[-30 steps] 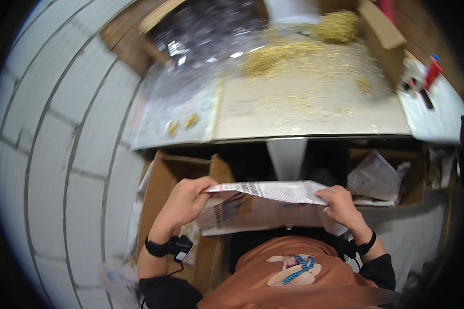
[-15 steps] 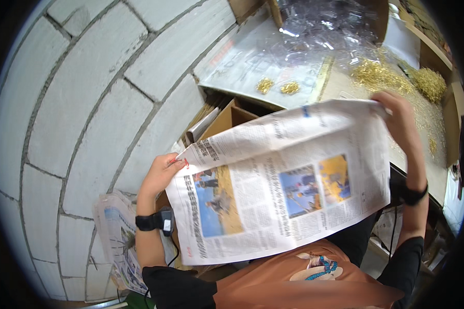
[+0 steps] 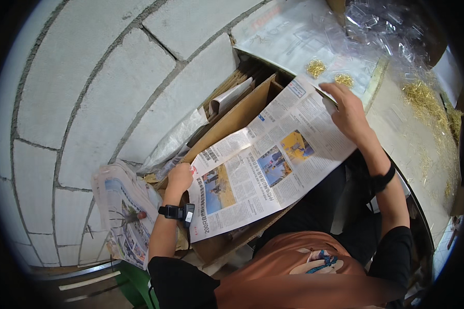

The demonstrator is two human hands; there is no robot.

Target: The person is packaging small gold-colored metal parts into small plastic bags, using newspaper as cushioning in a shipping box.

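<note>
A printed newspaper sheet (image 3: 247,177) with colour photos lies slanted across the top of an open cardboard box (image 3: 232,116), covering much of its opening. My left hand (image 3: 180,178) is closed on the sheet's left edge, its fingertips partly hidden. At the sheet's far right edge, my right hand (image 3: 351,114) has its fingers stretched and apart, touching the paper beside the worktable's edge. Each of my wrists wears a black band.
The worktable (image 3: 397,129) at right bears two small gold piles, a larger heap of gold pieces (image 3: 423,98) and clear plastic pieces (image 3: 381,31). Folded newspapers (image 3: 126,211) stand left of the box. A pale block wall (image 3: 113,98) rises at left.
The newspaper sheet has come down from being held up and stretched to lying over the box. My right hand has moved left, its fingers spreading; my left hand still grips its edge.
</note>
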